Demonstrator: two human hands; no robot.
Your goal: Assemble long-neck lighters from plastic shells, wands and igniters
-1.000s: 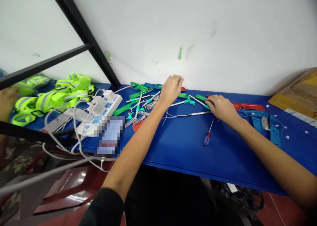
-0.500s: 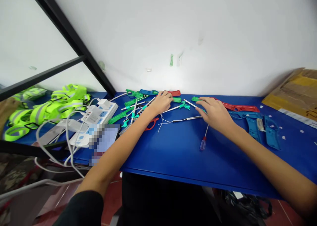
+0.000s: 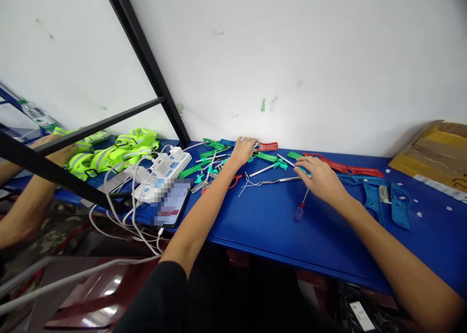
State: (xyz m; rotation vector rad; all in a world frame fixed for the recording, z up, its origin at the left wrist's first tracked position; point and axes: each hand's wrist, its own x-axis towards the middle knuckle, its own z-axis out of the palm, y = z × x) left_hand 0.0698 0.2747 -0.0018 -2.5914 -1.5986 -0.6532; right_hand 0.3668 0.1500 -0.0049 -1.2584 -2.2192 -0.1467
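Near the wall, my left hand [image 3: 245,149] lies over green and red plastic pieces, its fingers closed together; what is under them is hidden. My right hand [image 3: 318,174] is over the middle of the blue table [image 3: 270,221], fingers apart, by the ends of thin metal rods. A screwdriver [image 3: 299,211] with a clear handle lies just below it. Between the hands rests a metal rod with a green end [image 3: 280,164], and a thin white wire [image 3: 248,183] lies in front. Red scissors-like loops [image 3: 235,181] show beside my left forearm. A red shell [image 3: 350,167] lies beyond my right hand.
Blue shells [image 3: 401,206] lie at the right, before a cardboard box [image 3: 434,153]. A white power strip [image 3: 160,177] with cables and a phone [image 3: 175,201] are at the left. Beyond a black frame [image 3: 146,56] are yellow-green straps [image 3: 124,153] and another person's arms [image 3: 40,197].
The view has swung left, showing more of the other person's arms and the straps. My hands stay in nearly the same places over the parts.
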